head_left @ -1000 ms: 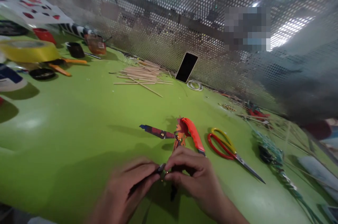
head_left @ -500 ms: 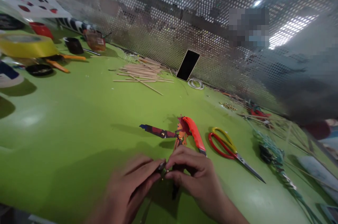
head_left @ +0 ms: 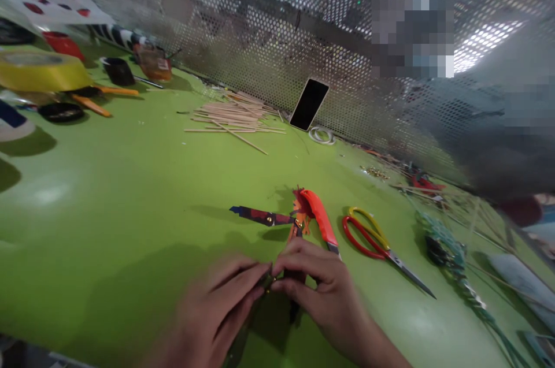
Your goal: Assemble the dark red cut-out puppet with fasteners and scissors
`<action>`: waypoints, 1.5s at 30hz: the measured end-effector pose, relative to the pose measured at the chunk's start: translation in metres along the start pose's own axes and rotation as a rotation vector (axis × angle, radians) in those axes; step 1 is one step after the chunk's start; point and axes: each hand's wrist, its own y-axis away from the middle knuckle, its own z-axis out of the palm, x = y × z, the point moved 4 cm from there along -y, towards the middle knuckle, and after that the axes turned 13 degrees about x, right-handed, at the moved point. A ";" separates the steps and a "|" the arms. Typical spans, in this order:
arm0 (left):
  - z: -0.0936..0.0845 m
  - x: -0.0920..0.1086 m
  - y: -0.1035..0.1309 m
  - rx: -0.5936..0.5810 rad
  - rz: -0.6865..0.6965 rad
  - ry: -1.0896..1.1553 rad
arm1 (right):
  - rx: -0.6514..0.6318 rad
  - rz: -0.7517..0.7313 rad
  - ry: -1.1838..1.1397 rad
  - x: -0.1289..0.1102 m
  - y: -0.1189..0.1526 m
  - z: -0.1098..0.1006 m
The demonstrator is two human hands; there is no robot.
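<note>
My left hand (head_left: pixel 221 298), somewhat blurred, pinches a small dark piece with tiny gold bits beside it. Its fingertips almost meet those of my right hand (head_left: pixel 318 284), which is closed in a pinch at the same gold-coloured bits. Just beyond my fingers lies a jointed cut-out figure (head_left: pixel 301 209), orange and dark red, with a dark arm (head_left: pixel 260 216) stretched left and a gold fastener on it. The figure's lower part runs beneath my right hand and is mostly hidden. A red-handled tool (head_left: pixel 319 218) touches the figure's right side.
Scissors (head_left: pixel 375 235) with red and yellow handles lie to the right. Thin wooden sticks (head_left: pixel 238 114), a phone (head_left: pixel 309 104) and a white ring (head_left: pixel 321 136) are near the mesh partition (head_left: pixel 260 27). Yellow tape (head_left: pixel 43 72) and paint jars (head_left: pixel 118 71) stand at left; green strands (head_left: pixel 455 264) lie far right.
The camera view has shifted slightly. My left fingertips now cover more of the small dark piece, and the figure's dark lower end has swung a little to the right.
</note>
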 end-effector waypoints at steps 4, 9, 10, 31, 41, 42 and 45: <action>-0.001 0.006 -0.003 0.061 0.067 -0.078 | -0.017 -0.028 0.025 0.001 0.002 0.002; 0.001 0.001 0.000 0.068 0.075 -0.101 | -0.013 -0.052 0.021 0.001 0.002 0.002; 0.002 -0.001 0.001 0.060 0.071 -0.088 | -0.008 -0.055 0.014 0.001 0.002 0.002; -0.002 0.010 -0.004 0.037 0.080 -0.160 | -0.100 0.662 -0.290 0.014 0.006 0.007; 0.004 0.010 -0.010 -0.024 -0.012 -0.044 | -0.051 0.681 -0.258 0.019 0.003 0.005; 0.005 0.009 -0.013 -0.013 -0.057 -0.022 | -0.029 0.671 -0.251 0.021 0.003 0.005; 0.007 -0.001 -0.016 0.056 -0.254 0.033 | 0.006 0.631 -0.234 0.026 0.005 0.006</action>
